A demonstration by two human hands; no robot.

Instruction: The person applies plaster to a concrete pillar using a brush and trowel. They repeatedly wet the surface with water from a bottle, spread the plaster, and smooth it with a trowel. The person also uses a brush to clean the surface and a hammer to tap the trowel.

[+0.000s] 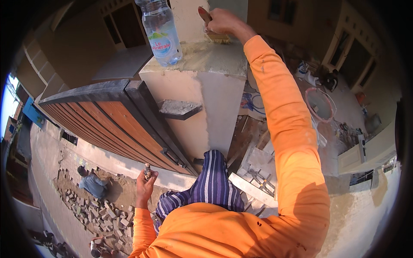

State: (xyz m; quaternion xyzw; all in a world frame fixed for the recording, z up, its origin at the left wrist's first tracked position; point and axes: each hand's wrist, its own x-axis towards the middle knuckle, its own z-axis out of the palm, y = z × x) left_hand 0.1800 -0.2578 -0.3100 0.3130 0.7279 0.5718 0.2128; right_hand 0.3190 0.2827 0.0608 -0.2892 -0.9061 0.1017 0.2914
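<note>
Atop the pillar (202, 60), your right hand (221, 21) is closed around a brush (213, 30), its bristles touching the cap just right of a water bottle (162, 32). Down by your knee, your left hand (145, 187) grips a small object (147, 171).

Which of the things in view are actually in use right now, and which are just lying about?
In use:
- brush in the right hand, bristles on the pillar top
- small object in the left hand

Lying about:
- water bottle
- gate
- pavers
- hoop
</note>
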